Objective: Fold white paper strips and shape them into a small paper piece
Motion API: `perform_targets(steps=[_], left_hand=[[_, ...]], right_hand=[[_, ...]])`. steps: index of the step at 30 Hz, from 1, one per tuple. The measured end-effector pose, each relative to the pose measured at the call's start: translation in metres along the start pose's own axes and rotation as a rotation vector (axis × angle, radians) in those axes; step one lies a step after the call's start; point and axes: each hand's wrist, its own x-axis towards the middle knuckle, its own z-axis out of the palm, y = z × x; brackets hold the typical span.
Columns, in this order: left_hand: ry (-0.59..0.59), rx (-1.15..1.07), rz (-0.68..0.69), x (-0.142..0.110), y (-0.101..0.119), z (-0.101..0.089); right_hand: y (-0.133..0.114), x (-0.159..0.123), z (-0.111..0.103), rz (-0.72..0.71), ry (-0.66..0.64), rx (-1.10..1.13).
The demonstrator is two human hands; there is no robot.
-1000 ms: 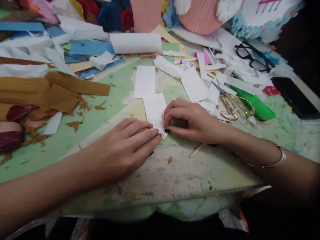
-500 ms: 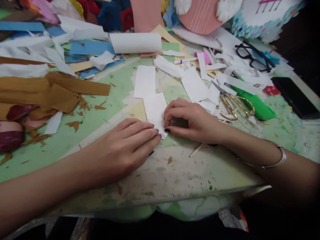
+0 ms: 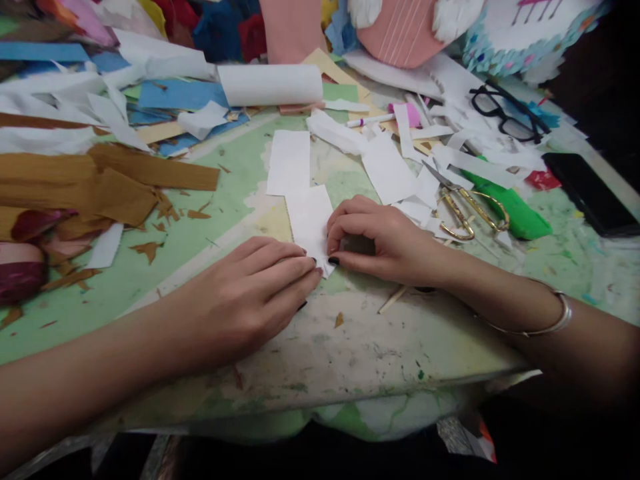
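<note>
In the head view, your white paper piece point(image 3: 310, 213) lies on the worktop point(image 3: 370, 353), its near end between your two grips and its body reaching beyond them. Your left grip point(image 3: 255, 293) lays its fingers over the near left part; you can't tell from here whether the thumb closes underneath. Your right grip point(image 3: 380, 233) looks pinched, thumb against fingertips, on the near right edge.

Expect the piece to be very light and limp, like crepe or tissue: soft enough to gather, likely to tear if you pull hard, and not likely to slip from dry fingers. The near end, just between your fingertips, shows small creases, so that's a sound place to hold, with fingertips only and light pressure. Beyond the grips the paper looks flat and smooth, and it's better left unpressed.

Its long axis runs away from you, the far end leaning a little to the left of your right grip. Just past that far end, a second white piece point(image 3: 289, 163) meets its corner and points much the same way; which one overlaps is hard to tell. To the right beyond your right grip lie the gold-handled scissors point(image 3: 473, 208).
</note>
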Motion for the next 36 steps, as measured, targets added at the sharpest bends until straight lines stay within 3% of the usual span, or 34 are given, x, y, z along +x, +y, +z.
perform_targets(steps=[36], left_hand=[[-0.038, -0.003, 0.002, 0.0017, 0.0074, 0.0026]], right_hand=[[0.0002, 0.0018, 0.0, 0.026, -0.008, 0.025]])
